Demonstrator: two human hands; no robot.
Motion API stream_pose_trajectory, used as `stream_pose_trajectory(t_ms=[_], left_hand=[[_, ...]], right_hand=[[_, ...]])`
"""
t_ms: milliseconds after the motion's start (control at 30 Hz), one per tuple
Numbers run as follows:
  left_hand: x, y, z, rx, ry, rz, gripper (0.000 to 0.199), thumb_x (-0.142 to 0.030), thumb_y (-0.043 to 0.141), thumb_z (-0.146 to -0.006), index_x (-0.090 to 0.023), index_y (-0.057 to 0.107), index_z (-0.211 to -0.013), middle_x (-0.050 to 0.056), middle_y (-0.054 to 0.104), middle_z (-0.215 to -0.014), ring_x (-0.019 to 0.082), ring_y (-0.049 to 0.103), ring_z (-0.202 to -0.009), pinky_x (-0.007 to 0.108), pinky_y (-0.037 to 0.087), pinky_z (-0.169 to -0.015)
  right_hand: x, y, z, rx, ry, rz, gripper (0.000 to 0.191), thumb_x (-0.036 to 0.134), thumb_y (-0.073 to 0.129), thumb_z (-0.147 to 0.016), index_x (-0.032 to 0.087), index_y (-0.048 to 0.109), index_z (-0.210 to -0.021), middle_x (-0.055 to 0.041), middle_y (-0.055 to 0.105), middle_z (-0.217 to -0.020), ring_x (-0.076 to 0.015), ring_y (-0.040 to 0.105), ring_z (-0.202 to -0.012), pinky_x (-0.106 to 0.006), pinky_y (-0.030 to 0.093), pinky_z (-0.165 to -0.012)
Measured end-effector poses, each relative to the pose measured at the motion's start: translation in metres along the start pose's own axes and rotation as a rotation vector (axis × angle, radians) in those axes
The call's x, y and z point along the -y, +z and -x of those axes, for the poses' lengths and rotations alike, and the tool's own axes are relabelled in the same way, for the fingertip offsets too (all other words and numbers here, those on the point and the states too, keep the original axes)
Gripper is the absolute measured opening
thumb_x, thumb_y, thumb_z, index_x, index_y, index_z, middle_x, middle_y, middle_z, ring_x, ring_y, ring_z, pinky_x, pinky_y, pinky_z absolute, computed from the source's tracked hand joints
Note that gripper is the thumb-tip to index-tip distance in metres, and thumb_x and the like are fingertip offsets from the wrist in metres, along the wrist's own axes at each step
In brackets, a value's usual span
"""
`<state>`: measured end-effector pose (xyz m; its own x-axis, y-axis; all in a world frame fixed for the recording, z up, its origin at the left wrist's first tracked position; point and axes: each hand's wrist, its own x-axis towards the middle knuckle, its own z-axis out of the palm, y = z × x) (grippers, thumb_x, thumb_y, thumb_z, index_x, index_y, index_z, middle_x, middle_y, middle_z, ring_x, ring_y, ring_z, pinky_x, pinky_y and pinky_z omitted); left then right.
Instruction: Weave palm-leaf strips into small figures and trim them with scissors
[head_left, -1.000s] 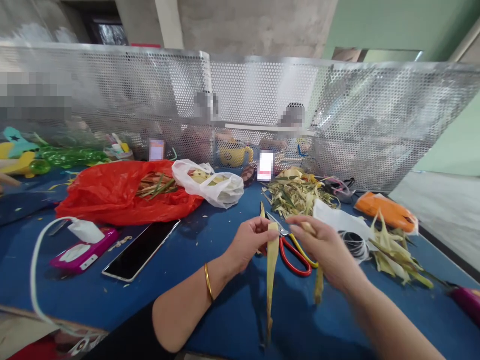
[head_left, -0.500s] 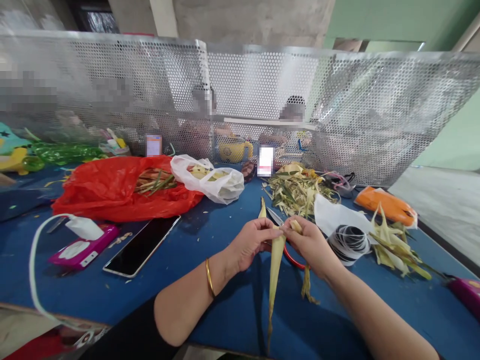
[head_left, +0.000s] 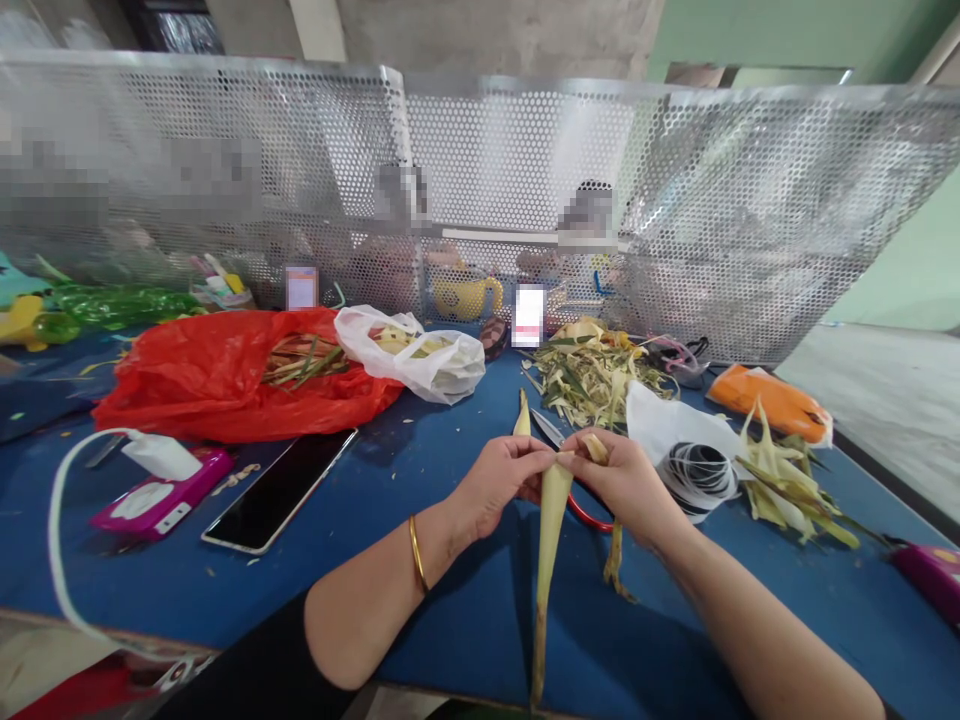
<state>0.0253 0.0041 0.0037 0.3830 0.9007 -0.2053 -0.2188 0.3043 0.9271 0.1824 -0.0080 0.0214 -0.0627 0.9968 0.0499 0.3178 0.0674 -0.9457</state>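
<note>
Nearby, husk strip (head_left: 553, 520): pale, smooth, tapering to a brown point, hanging from the fingertips toward the near edge.
Left hand (head_left: 499, 485): thumb and fingers together, pinching the strip's wide top; gold bangle at the wrist.
Right hand (head_left: 615, 475): fingertips together beside the left's, clamped on a folded husk (head_left: 598, 449); a crinkled brown end dangles below. Whether both are one piece, I cannot tell.
Scissors (head_left: 591, 513): red handle, metal blade, partly hidden behind the hands.
Spool (head_left: 701, 475): pale strands, right.
Bags: crinkled red plastic (head_left: 195, 370) and white (head_left: 457, 372), left.
Husk pile (head_left: 592, 375): dry, tangled shreds.
Table (head_left: 450, 620): flat, blue, specked with scraps.
Room: perforated metal screen (head_left: 517, 170), bare grey wall (head_left: 487, 40), green wall (head_left: 892, 200) right.
</note>
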Motion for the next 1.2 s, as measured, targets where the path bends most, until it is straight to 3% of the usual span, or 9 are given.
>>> stream_pose_trajectory(t_ms=[533, 867, 1200], left_hand=[[0.0009, 0.0037, -0.0003, -0.032, 0.137, -0.058, 0.02, -0.034, 0.072, -0.064, -0.015, 0.065, -0.063, -0.002, 0.058, -0.055, 0.009, 0.05, -0.05, 0.02, 0.04, -0.05], [0.0035, 0.0032, -0.0011, -0.049, 0.127, -0.025, 0.015, -0.029, 0.069, -0.065, -0.014, 0.065, -0.064, -0.001, 0.059, -0.055, 0.009, 0.052, -0.049, 0.021, 0.042, -0.051], [0.0064, 0.0023, -0.0016, -0.057, 0.109, 0.001, 0.02, -0.032, 0.072, -0.062, -0.014, 0.065, -0.065, 0.0, 0.06, -0.057, 0.01, 0.053, -0.052, 0.022, 0.043, -0.052]], right_hand=[[0.0056, -0.0021, 0.0017, 0.064, 0.088, -0.134, 0.033, 0.044, 0.078, -0.06, 0.018, 0.06, -0.065, 0.0062, 0.045, -0.052, -0.0078, 0.031, -0.048, -0.024, 0.022, -0.046], [-0.003, -0.0031, -0.001, 0.027, -0.152, 0.107, 0.022, 0.035, 0.064, -0.076, 0.019, 0.057, -0.064, 0.0027, 0.05, -0.059, -0.013, 0.041, -0.058, -0.026, 0.031, -0.055], [0.0031, -0.0023, 0.0037, -0.007, -0.315, 0.367, 0.013, 0.025, 0.056, -0.081, 0.019, 0.056, -0.069, 0.0019, 0.054, -0.06, -0.0135, 0.046, -0.058, -0.025, 0.034, -0.056]])
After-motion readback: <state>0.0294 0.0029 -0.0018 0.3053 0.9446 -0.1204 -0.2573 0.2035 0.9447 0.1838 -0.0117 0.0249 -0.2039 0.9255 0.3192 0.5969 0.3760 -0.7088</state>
